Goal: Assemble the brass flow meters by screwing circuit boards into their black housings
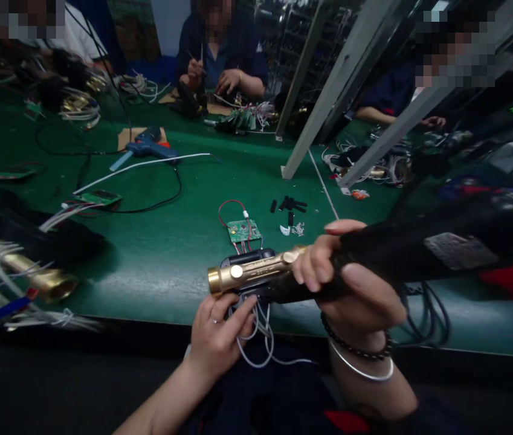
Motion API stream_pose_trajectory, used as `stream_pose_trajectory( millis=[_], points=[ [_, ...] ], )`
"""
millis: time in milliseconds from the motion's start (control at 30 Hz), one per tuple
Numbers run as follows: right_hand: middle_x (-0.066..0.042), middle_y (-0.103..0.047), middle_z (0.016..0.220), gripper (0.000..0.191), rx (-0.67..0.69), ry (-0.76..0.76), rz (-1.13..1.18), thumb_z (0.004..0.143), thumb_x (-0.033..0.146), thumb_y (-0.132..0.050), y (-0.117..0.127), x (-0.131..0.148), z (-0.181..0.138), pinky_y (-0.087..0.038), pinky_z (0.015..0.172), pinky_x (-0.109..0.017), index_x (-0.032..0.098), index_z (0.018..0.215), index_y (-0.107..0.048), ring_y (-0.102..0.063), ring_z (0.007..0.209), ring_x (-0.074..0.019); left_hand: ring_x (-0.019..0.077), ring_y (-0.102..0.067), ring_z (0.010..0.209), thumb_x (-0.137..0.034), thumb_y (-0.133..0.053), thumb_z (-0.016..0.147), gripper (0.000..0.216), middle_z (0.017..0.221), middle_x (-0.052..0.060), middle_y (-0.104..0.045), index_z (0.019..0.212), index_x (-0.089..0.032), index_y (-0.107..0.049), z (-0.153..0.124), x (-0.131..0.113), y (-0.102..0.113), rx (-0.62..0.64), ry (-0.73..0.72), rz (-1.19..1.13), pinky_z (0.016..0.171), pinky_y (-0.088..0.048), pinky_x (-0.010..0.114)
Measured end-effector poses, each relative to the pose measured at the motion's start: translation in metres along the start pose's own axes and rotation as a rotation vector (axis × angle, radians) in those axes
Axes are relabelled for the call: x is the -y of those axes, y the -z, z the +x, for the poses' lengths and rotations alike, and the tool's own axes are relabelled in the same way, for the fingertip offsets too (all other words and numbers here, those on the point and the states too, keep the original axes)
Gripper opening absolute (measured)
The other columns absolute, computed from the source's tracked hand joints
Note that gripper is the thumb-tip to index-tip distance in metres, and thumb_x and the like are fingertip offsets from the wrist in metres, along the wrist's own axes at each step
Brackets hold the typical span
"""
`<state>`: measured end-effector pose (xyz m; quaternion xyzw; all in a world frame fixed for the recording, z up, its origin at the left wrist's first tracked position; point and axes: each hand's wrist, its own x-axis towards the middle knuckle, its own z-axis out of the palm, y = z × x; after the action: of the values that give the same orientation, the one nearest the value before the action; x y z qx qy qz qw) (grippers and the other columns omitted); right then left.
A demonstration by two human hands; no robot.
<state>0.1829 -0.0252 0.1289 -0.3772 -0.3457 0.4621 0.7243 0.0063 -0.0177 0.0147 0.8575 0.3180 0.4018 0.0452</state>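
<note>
Near the table's front edge lies a brass pipe fitting (256, 270) with a black housing (249, 258) attached. My left hand (220, 329) is closed on the near side of this fitting, its thumb and fingers pressed against the underside. Grey cable (258, 362) hangs in loops beside those fingers. Wrapped in my right hand (360, 290) is a black power screwdriver (405, 248) with a pale label; its front end points left at the housing, and the tip is hard to make out. Just behind the housing, a green circuit board (243, 231) is joined by thin wires.
Small screws (298, 229) and black strips (290, 204) lie beyond my right hand. A blue glue gun (150, 145) rests farther back. More brass fittings (52, 281) with cables lie at left. Metal posts (324, 103) rise from the table; co-workers (222, 54) sit opposite.
</note>
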Motion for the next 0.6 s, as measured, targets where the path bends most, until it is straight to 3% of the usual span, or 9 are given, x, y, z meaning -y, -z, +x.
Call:
stream_pose_trajectory(
  millis=[100,167,233,300,333,400,533,600],
  points=[
    [0.006,-0.042,0.051,0.027,-0.244,0.016,0.129,0.065,0.034,-0.077,0.042,0.010,-0.013,-0.036,0.046,-0.022,0.025,0.088,-0.066,-0.038,0.042,-0.0066,0.0199,-0.060,0.097,-0.001,-0.047,0.081,0.039,0.101,0.007,-0.063,0.109,-0.022,-0.063,-0.008,0.014,0.027,0.106,-0.049,-0.120,0.083,-0.053,0.034],
    [0.007,-0.038,0.051,0.030,-0.387,-0.045,0.203,0.062,0.035,-0.078,0.077,0.011,-0.026,-0.035,0.044,-0.020,0.023,0.086,-0.066,-0.034,0.042,-0.0055,0.0176,-0.062,0.092,0.002,-0.047,0.078,0.048,0.096,0.001,-0.064,0.111,-0.029,-0.062,-0.001,0.027,0.050,0.081,-0.089,-0.126,0.082,-0.053,0.033],
    [0.007,-0.036,0.053,0.030,-0.472,-0.128,0.244,0.062,0.035,-0.077,0.108,0.005,-0.041,-0.036,0.045,-0.019,0.023,0.087,-0.065,-0.033,0.043,-0.0057,0.0168,-0.062,0.084,-0.002,-0.051,0.079,0.046,0.092,-0.001,-0.064,0.110,-0.034,-0.063,0.022,0.042,0.066,-0.020,-0.061,-0.068,0.076,-0.052,0.033],
    [0.006,-0.036,0.055,0.029,-0.504,-0.196,0.268,0.065,0.035,-0.075,0.130,-0.007,-0.053,-0.038,0.046,-0.020,0.024,0.089,-0.063,-0.035,0.045,-0.0066,0.0167,-0.060,0.078,-0.014,-0.055,0.082,0.029,0.091,-0.002,-0.063,0.100,-0.034,-0.065,0.061,0.053,0.066,-0.118,0.006,0.007,0.073,-0.049,0.034],
    [0.006,-0.037,0.056,0.028,-0.505,-0.225,0.286,0.067,0.034,-0.073,0.137,-0.014,-0.058,-0.039,0.047,-0.021,0.024,0.091,-0.062,-0.035,0.046,-0.0069,0.0165,-0.061,0.077,-0.020,-0.055,0.084,0.019,0.091,-0.002,-0.063,0.095,-0.031,-0.065,0.083,0.057,0.058,-0.117,0.002,0.032,0.072,-0.050,0.034],
    [0.006,-0.037,0.057,0.027,-0.472,-0.273,0.348,0.071,0.035,-0.071,0.144,-0.027,-0.063,-0.039,0.047,-0.021,0.025,0.093,-0.060,-0.034,0.045,-0.0065,0.0146,-0.062,0.075,-0.025,-0.052,0.087,0.014,0.085,-0.002,-0.065,0.089,-0.027,-0.065,0.128,0.063,0.028,0.038,-0.128,-0.003,0.067,-0.052,0.029],
    [0.008,-0.032,0.056,0.028,-0.391,-0.370,0.529,0.073,0.038,-0.071,0.143,-0.039,-0.065,-0.034,0.045,-0.018,0.022,0.093,-0.061,-0.026,0.043,-0.0039,0.0159,-0.064,0.087,-0.016,-0.054,0.084,0.019,0.093,0.001,-0.069,0.096,-0.023,-0.067,0.188,0.064,-0.065,0.623,-0.144,-0.110,0.077,-0.052,0.028],
    [0.008,-0.031,0.056,0.028,-0.363,-0.392,0.579,0.073,0.037,-0.072,0.142,-0.042,-0.065,-0.033,0.045,-0.018,0.022,0.094,-0.062,-0.023,0.042,-0.0034,0.0193,-0.062,0.095,-0.013,-0.057,0.082,0.021,0.098,0.004,-0.068,0.098,-0.020,-0.068,0.202,0.062,-0.109,0.808,-0.154,-0.071,0.086,-0.049,0.033]
  ],
)
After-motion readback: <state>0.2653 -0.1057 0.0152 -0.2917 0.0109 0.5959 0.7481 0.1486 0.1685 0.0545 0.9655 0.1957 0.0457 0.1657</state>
